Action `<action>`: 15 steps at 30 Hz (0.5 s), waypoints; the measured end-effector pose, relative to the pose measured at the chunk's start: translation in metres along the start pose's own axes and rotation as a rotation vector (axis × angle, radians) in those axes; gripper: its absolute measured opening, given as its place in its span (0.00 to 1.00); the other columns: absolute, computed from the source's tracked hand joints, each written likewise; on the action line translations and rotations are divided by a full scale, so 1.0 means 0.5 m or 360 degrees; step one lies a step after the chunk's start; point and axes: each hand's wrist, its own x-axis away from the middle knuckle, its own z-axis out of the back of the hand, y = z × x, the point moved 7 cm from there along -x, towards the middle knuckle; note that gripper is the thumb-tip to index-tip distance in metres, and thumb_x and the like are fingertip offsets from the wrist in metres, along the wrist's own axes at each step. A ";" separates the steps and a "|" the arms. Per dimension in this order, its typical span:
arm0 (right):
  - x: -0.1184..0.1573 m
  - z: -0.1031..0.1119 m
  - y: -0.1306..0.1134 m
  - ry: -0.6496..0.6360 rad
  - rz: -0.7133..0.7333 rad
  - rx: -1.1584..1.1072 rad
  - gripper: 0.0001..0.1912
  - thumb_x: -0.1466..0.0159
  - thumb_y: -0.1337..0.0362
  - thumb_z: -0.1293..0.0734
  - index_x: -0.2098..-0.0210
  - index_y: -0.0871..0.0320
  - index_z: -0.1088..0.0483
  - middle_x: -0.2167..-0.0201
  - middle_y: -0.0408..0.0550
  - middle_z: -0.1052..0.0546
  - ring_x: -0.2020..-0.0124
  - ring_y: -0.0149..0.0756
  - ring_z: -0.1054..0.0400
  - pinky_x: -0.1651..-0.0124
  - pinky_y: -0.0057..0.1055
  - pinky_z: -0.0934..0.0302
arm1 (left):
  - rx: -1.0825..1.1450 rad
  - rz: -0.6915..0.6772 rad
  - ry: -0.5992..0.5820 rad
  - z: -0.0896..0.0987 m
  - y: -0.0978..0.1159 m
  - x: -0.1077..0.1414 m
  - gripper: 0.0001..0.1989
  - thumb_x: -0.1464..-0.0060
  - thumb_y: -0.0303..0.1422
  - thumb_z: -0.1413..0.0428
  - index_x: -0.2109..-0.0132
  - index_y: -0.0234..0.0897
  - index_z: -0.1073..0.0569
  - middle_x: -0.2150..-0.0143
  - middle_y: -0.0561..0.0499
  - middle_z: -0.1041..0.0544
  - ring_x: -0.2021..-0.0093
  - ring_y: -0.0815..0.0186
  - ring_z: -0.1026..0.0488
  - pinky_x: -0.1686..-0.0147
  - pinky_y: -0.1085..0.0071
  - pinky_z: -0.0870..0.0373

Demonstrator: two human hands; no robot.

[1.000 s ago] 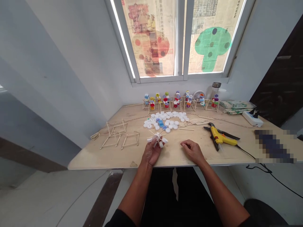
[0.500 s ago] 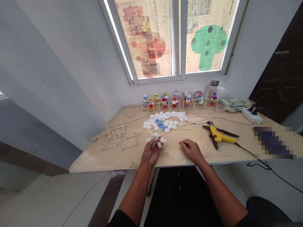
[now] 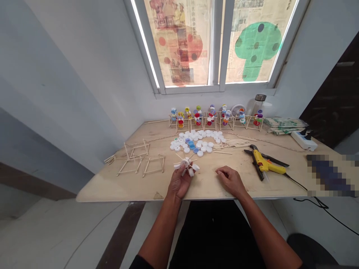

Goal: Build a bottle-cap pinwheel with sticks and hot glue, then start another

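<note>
My left hand [image 3: 181, 183] is closed on a wheel of thin wooden sticks with white bottle caps [image 3: 191, 172], held just above the near part of the table. Some of its sticks point out bare, and the palm side of the wheel is partly covered by my fingers. To the right, my right hand [image 3: 230, 180] rests on the table with its fingers curled, and nothing shows in them. Beyond the wheel lies a pile of loose bottle caps [image 3: 209, 133], mostly white with a few blue. Loose wooden sticks [image 3: 237, 143] lie beside the pile.
Yellow glue gun [image 3: 267, 165] and black-handled cutters [image 3: 273, 159] lie on the right, the gun's cord running off the edge. Stick frames [image 3: 153, 166] stand left. Along the wall are finished-looking cap wheels on frames [image 3: 211, 118], a small fan [image 3: 238, 111], bottle [image 3: 258, 104] and power strip [image 3: 303, 140].
The view has shifted slightly, so the table and window sit a little differently. My left hand still grips the wheel, and my right hand stays curled on the table.
</note>
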 end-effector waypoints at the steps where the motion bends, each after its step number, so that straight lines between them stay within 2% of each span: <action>1: 0.000 0.000 -0.001 -0.0004 -0.0001 0.0003 0.13 0.39 0.60 0.40 0.67 0.56 0.25 0.65 0.49 0.21 0.66 0.38 0.28 0.64 0.32 0.36 | 0.0003 0.0003 0.0003 0.000 0.000 0.000 0.04 0.50 0.24 0.41 0.64 0.32 0.24 0.66 0.47 0.20 0.66 0.65 0.23 0.60 0.67 0.25; 7: -0.002 -0.002 -0.003 -0.0027 0.0004 0.0016 0.12 0.38 0.61 0.40 0.66 0.56 0.25 0.66 0.48 0.21 0.65 0.38 0.28 0.62 0.32 0.36 | 0.0031 -0.0002 0.0004 -0.002 0.002 0.000 0.04 0.51 0.24 0.40 0.65 0.32 0.24 0.66 0.48 0.20 0.65 0.66 0.23 0.60 0.68 0.26; 15: -0.002 -0.001 -0.004 -0.0031 -0.0008 0.0055 0.13 0.38 0.59 0.40 0.67 0.57 0.25 0.67 0.49 0.21 0.68 0.38 0.29 0.66 0.32 0.36 | 0.0061 -0.0013 -0.0018 -0.006 0.005 0.000 0.05 0.53 0.25 0.38 0.66 0.30 0.24 0.67 0.46 0.20 0.66 0.66 0.24 0.63 0.69 0.26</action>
